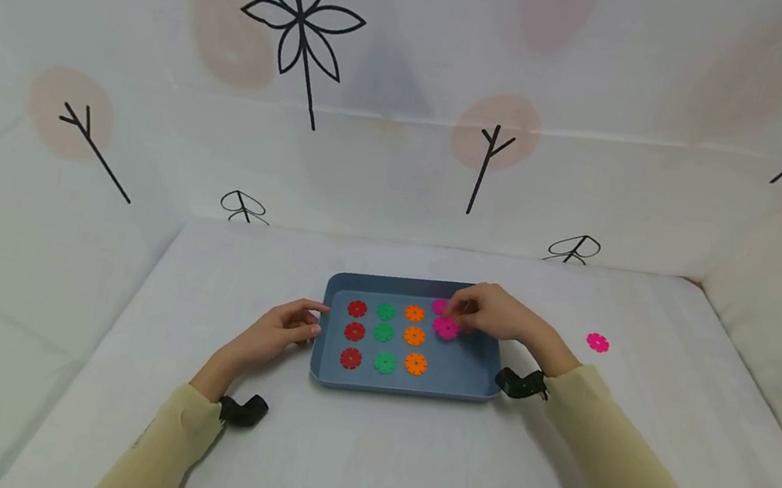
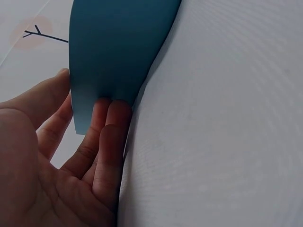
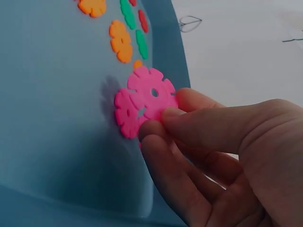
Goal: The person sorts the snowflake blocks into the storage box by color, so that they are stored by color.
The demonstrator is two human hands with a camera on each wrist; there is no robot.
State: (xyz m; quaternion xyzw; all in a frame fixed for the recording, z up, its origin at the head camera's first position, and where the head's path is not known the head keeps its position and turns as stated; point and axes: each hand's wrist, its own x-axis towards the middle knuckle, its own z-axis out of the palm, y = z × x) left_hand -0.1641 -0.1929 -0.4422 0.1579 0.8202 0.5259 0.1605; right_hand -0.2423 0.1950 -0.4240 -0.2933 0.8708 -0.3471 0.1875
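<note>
My right hand pinches a pink snowflake disc between thumb and fingers, over the right part of a blue-grey tray. Another pink disc lies on the tray, partly behind the held one. Further left in the tray are columns of three orange discs, three green discs and three red discs. At the tray's left side my left hand rests with loosely bent fingers touching the outer wall.
A loose pink disc lies on the white tablecloth to the right of the tray. White patterned cloth hangs at the back and sides. Dark wrist cameras sit on both wrists.
</note>
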